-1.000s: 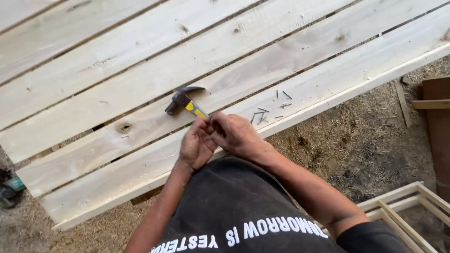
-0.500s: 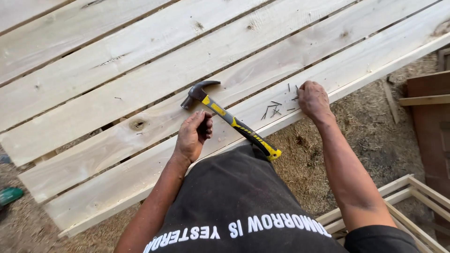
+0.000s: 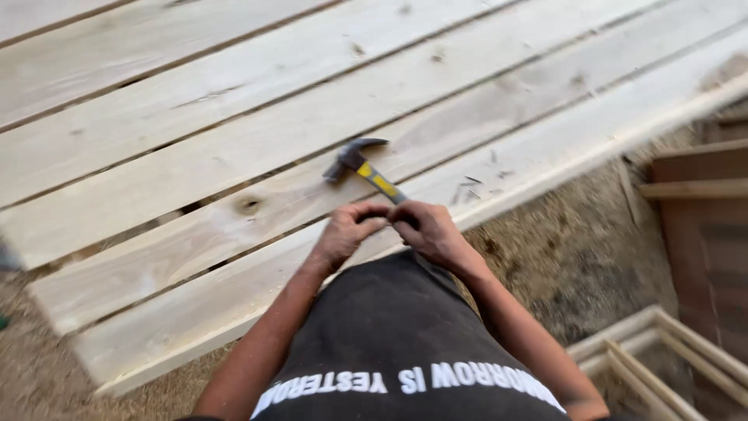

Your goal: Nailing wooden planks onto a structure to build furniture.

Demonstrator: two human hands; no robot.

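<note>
While my left hand (image 3: 343, 231) and right hand (image 3: 425, 230) pinch shut together over something too small to identify, the claw hammer (image 3: 362, 168) beside them could get knocked off the plank (image 3: 234, 288).

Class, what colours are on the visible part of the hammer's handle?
Yellow with black on the hammer handle, below a dark metal head; seen in the head view.

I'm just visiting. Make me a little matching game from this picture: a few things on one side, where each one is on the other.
Things:
1. hammer
2. loose nails
3. left hand
4. slatted frame

Places:
A. on the ground, lower right
B. scattered on the nearest plank, right of the hands
C. lying on the planks just beyond the hands
D. fingertips meeting the right hand

Pairs: 1-C, 2-B, 3-D, 4-A
</note>
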